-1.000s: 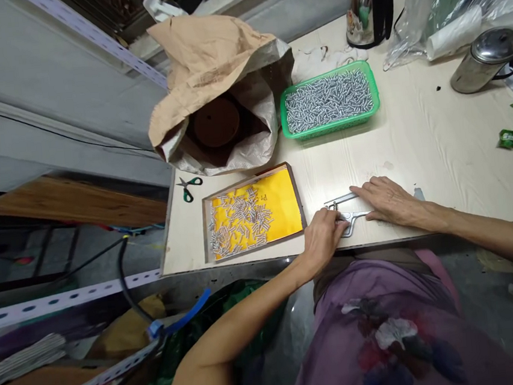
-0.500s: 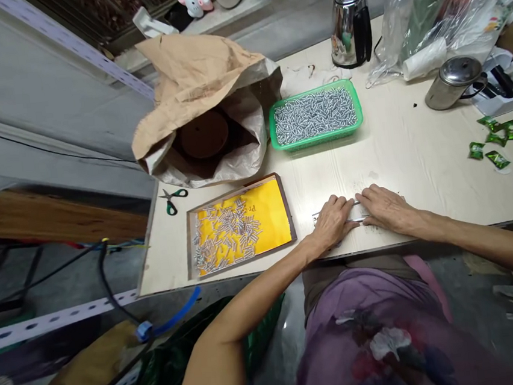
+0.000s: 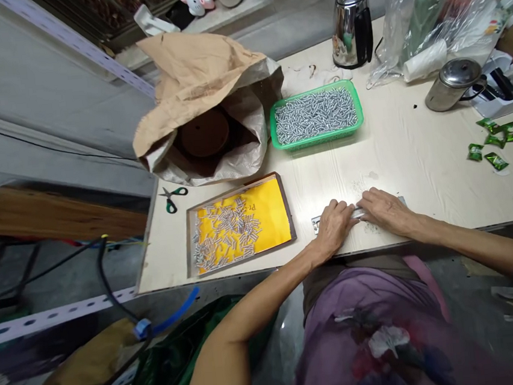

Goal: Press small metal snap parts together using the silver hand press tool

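Note:
Close to the table's front edge, a narrow metal rail (image 3: 357, 213) lies crosswise under both my hands. My left hand (image 3: 334, 223) is closed around its left part, and the rail's left end sticks out beyond the fingers. My right hand (image 3: 381, 209) grips it farther right, its fingertips a small gap from the left ones. Most of the rail is hidden by the hands. Left of them, a shallow tray (image 3: 287, 207) lined with a yellow sheet bears many small metal pins (image 3: 236, 223). Behind, a green plastic basket (image 3: 300, 145) is full of similar pins (image 3: 317, 114).
A large open paper sack (image 3: 207, 58) stands at the back left, with scissors (image 3: 173, 199) in front of it. A kettle (image 3: 351, 23), a metal mug (image 3: 452, 84) and green wrapped sweets (image 3: 497, 161) are to the back and right. Table edge (image 3: 246, 270) runs before my body.
Two separate parallel metal strips showed between my hands before; now they appear drawn together as one rail. My hands have shifted slightly, both still on the metal.

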Motion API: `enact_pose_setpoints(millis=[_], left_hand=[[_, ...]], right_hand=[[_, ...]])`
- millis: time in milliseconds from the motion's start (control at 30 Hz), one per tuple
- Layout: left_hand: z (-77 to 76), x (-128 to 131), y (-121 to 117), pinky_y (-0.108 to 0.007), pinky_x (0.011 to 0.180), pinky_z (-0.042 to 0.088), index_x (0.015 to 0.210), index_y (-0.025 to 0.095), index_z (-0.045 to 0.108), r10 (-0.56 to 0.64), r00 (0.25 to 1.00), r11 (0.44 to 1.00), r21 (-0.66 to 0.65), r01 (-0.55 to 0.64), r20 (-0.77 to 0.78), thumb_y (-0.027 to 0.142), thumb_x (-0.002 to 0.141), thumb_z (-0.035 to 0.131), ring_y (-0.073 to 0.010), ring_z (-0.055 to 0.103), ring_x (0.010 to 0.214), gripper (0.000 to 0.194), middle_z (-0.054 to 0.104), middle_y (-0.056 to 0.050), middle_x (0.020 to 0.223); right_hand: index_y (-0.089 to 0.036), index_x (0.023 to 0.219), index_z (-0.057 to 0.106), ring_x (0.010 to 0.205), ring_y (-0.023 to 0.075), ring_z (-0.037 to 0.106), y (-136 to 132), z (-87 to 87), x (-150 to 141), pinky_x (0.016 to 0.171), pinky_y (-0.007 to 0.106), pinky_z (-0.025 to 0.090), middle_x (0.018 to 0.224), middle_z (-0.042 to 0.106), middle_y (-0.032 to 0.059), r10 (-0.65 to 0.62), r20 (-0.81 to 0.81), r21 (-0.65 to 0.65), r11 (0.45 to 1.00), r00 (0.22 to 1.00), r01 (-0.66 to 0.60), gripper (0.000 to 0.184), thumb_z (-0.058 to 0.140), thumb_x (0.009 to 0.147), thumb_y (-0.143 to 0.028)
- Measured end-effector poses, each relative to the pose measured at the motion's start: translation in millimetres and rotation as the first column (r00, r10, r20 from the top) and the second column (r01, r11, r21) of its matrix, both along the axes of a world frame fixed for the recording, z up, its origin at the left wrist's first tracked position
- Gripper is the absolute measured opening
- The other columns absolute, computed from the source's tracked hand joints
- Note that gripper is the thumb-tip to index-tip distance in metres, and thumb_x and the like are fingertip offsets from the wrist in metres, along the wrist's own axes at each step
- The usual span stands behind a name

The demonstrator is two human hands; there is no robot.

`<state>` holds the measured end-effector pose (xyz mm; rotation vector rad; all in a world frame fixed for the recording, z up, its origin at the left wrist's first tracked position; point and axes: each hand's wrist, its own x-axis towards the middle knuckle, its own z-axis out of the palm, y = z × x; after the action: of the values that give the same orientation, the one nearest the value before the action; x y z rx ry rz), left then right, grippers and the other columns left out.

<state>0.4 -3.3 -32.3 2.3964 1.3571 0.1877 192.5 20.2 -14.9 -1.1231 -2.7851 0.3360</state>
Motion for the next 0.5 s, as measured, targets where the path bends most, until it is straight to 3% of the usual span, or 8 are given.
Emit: enact_pose_setpoints(millis=[100,167,233,333,500], left_hand=[[-10.1,2,-20,-0.05,0.102,0.045,0.135,0.014,0.043,0.043,0.994,0.991,0.121,-0.056,0.103,0.031,0.095,0.05,-0.0295,0.049,0.126,0.044,0.054,-0.019,0.133],[-18.6,5,-37,-0.052,0.109,0.04,0.141,0.014,0.036,0.019,0.985,0.984,0.174,-0.05,0.171,0.03,0.097,0.045,-0.0304,0.037,0.139,0.048,0.044,-0.022,0.144],[-25.8,10,-53,-0.052,0.112,0.037,0.143,0.014,0.034,-0.03,0.979,0.982,0.186,-0.008,0.201,0.033,0.098,0.042,-0.0299,0.03,0.144,0.05,0.041,-0.023,0.148],[-31.5,14,-65,-0.052,0.115,0.033,0.142,0.014,0.038,-0.08,0.979,0.985,0.165,0.048,0.19,0.039,0.098,0.042,-0.0282,0.032,0.144,0.051,0.045,-0.02,0.146],[-26.6,14,-60,-0.049,0.116,0.031,0.136,0.011,0.047,-0.081,0.979,0.989,0.135,0.056,0.185,0.043,0.097,0.042,-0.0282,0.039,0.14,0.051,0.049,-0.019,0.144]], right_hand=[[-0.011,0.11,0.062,0.089,0.0256,0.052,12,5.4,7,0.076,0.035,0.042,0.1,0.061,0.0141,0.057,-0.014,-0.045,0.997,0.998,-0.058,0.044,0.07,0.08,-0.043],[-0.01,0.11,0.063,0.09,0.0266,0.052,21,3.7,11,0.078,0.037,0.042,0.1,0.062,0.0153,0.096,-0.017,-0.063,0.993,0.995,-0.096,0.05,0.067,0.081,-0.051],[-0.012,0.106,0.065,0.089,0.0258,0.052,32,-1.8,11,0.077,0.037,0.04,0.096,0.063,0.0145,0.097,-0.02,-0.051,0.994,0.995,-0.098,0.039,0.059,0.088,-0.046],[-0.016,0.094,0.067,0.086,0.0239,0.05,49,-8.4,5,0.072,0.034,0.035,0.09,0.065,0.0118,0.05,-0.001,0.019,0.999,0.999,-0.05,0.021,0.051,0.093,-0.03],[-0.018,0.089,0.067,0.086,0.0243,0.046,61,4.8,-28,0.068,0.034,0.029,0.089,0.066,0.0111,-0.007,0.064,0.112,0.994,0.998,0.0,0.011,0.057,0.089,-0.022]])
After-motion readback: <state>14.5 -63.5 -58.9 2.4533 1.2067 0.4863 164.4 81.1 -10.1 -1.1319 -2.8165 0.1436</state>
